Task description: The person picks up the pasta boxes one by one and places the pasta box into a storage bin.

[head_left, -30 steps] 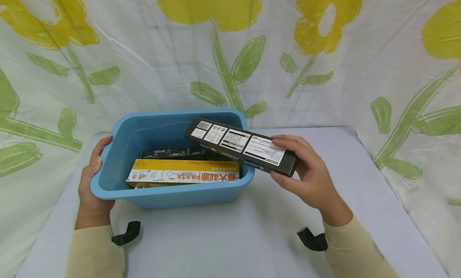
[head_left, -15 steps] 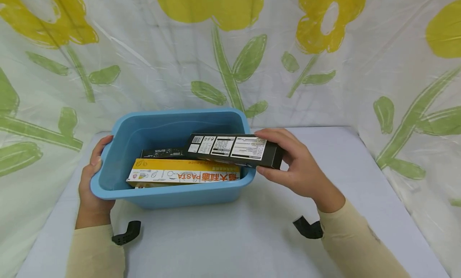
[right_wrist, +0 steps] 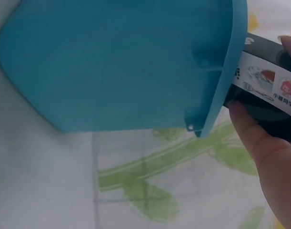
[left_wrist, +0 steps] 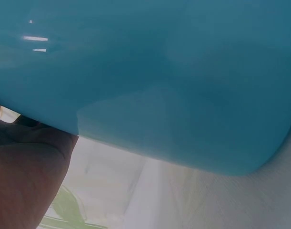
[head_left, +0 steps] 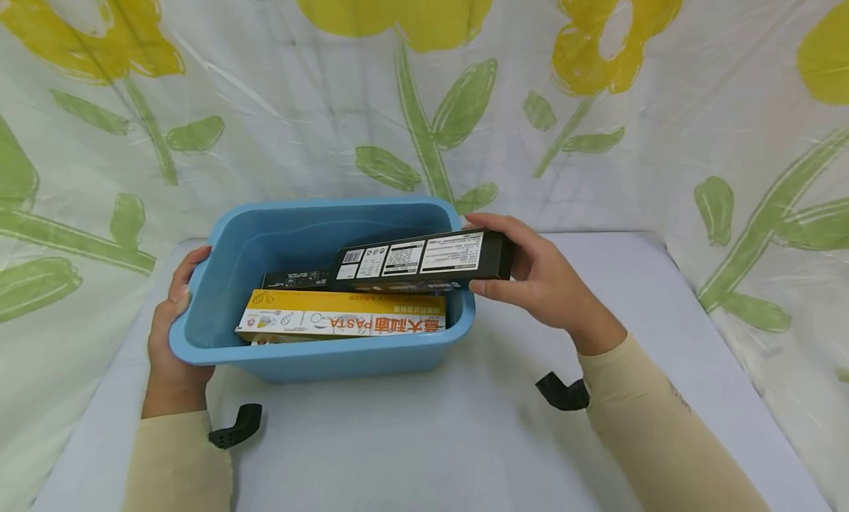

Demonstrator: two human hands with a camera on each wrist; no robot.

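Observation:
In the head view a blue plastic tub stands on the white cloth. My left hand grips its left rim; the left wrist view shows that hand beside the tub wall. My right hand holds the right end of a long black box with white label panels. Its left part lies inside the tub, tilted, while its right end sticks out over the right rim. A yellow-and-white pasta box lies at the tub's front. Behind it another black box is partly covered.
A white cloth covers the tabletop. Flower-printed sheeting hangs behind and along both sides. Dark wrist mounts show at both forearms.
My right hand has moved left and away from me with the black box, carrying it further over the tub and turning it. The left hand keeps its grip on the tub.

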